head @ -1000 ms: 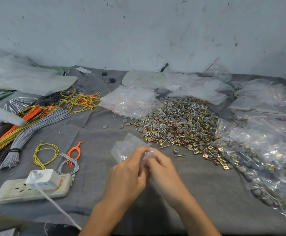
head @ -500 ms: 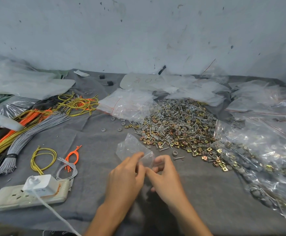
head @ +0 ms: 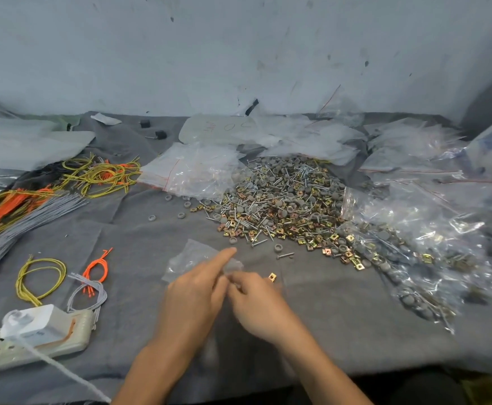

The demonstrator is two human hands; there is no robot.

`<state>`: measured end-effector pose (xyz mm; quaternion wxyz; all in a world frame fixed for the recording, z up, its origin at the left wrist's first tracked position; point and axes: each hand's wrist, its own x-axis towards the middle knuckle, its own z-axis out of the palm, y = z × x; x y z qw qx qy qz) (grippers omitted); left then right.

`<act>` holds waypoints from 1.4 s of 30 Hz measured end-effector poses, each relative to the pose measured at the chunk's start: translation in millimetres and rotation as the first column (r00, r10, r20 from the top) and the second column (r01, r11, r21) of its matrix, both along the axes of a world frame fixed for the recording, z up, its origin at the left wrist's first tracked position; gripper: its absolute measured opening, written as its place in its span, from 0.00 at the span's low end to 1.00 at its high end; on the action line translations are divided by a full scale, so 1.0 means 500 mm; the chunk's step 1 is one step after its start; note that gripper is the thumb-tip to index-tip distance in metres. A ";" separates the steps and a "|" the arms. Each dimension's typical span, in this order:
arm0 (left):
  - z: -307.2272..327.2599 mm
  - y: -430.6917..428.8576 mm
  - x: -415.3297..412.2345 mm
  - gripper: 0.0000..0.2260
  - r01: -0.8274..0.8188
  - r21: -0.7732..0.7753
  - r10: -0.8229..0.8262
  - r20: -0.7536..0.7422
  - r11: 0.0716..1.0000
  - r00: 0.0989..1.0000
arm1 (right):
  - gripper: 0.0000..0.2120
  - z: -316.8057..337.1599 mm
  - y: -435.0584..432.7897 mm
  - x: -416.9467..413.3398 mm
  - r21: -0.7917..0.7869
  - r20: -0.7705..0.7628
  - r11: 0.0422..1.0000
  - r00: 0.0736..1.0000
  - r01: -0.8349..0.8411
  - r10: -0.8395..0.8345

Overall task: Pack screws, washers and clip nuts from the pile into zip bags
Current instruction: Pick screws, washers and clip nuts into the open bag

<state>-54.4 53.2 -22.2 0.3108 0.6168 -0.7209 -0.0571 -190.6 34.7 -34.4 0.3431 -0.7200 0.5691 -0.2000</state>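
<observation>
Just in front of the grey-and-brass pile of screws, washers and clip nuts [head: 277,206], the left hand [head: 198,293] and right hand [head: 256,299] both pinch a small clear plastic zip bag [head: 190,258]. It looks like flimsy, slippery film, likely best gripped at its stiffer zip lips.

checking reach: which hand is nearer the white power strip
Left. The left hand sits right of the power strip; the right hand lies farther right, beyond the left.

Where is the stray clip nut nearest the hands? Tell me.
Head view, centre: the clip nut sits at the far right edge of the right hand, short of the pile.
</observation>
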 end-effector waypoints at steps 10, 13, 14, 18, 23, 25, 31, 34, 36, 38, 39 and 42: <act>-0.040 -0.033 0.024 0.18 -0.052 0.035 0.052 0.013 0.998 0.999 | 0.08 -0.016 0.008 -0.051 -0.106 0.145 0.991 0.987 0.083 -0.067; -0.061 -0.031 0.018 0.22 -0.065 0.035 0.066 -0.022 0.997 0.998 | 0.07 -0.025 -0.009 -0.111 -0.248 -0.026 0.958 0.988 0.141 -0.152; -0.068 -0.030 0.014 0.21 -0.070 0.034 0.071 -0.029 0.997 0.997 | 0.07 -0.026 -0.016 -0.126 -0.258 -0.078 0.955 0.982 0.146 -0.171; -0.081 -0.030 0.008 0.18 -0.079 0.034 0.081 -0.043 0.996 0.996 | 0.06 -0.031 -0.043 -0.149 -0.191 -0.228 0.976 0.962 0.103 -0.147; -0.076 -0.030 0.007 0.20 -0.067 0.036 0.068 -0.035 0.997 0.997 | 0.03 -0.038 -0.060 -0.157 -0.210 -0.226 0.977 0.970 0.043 -0.091; -0.074 -0.032 0.005 0.21 -0.059 0.041 0.061 -0.028 0.997 0.998 | 0.04 -0.033 -0.083 -0.156 -0.240 -0.211 0.970 0.974 0.034 -0.087; -0.074 -0.034 0.002 0.17 -0.094 0.049 0.095 -0.025 0.994 0.995 | 0.05 -0.004 -0.191 -0.124 -0.306 -0.323 0.950 0.945 -0.057 -0.048; -0.072 -0.038 0.004 0.17 -0.107 0.065 0.109 -0.029 0.992 0.994 | 0.06 -0.004 -0.221 -0.112 -0.278 -0.423 0.953 0.906 -0.122 -0.007; -0.069 -0.047 0.004 0.16 -0.112 0.083 0.114 -0.023 0.990 0.993 | 0.04 -0.002 -0.231 -0.108 -0.244 -0.457 0.960 0.889 -0.137 0.011; -0.068 -0.056 0.004 0.15 -0.117 0.097 0.119 -0.018 0.988 0.993 | 0.03 0.000 -0.238 -0.107 -0.229 -0.475 0.961 0.879 -0.158 0.031; -0.067 -0.060 0.005 0.16 -0.122 0.099 0.124 -0.022 0.988 0.992 | 0.03 0.000 -0.241 -0.109 -0.219 -0.484 0.960 0.874 -0.173 0.047; -0.070 -0.062 0.005 0.16 -0.129 0.089 0.134 -0.049 0.988 0.990 | 0.04 -0.001 -0.243 -0.117 -0.170 -0.504 0.962 0.858 -0.214 0.101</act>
